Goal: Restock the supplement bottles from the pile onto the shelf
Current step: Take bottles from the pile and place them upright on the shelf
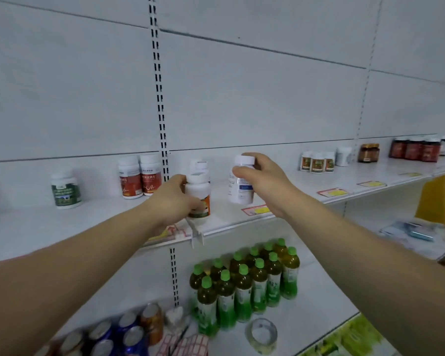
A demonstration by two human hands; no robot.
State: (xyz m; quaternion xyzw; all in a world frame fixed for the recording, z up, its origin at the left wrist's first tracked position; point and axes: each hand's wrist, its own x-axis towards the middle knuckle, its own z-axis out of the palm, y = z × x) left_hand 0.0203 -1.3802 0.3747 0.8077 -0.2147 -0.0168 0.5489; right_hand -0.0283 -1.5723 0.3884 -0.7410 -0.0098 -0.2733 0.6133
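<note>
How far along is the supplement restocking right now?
Several bottles already stand on the shelf, among them two red-label bottles. In hand: the left hand grips an orange-label bottle at the shelf's front edge, and the right hand holds a white bottle above it. The pile isn't visible.

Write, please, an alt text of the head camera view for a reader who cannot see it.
A person's left hand grips a white bottle with an orange label at the front of a white shelf, while the right hand holds a white bottle with a blue label just above it. Other supplement bottles stand further back, and green-capped drink bottles fill the shelf below.
</note>
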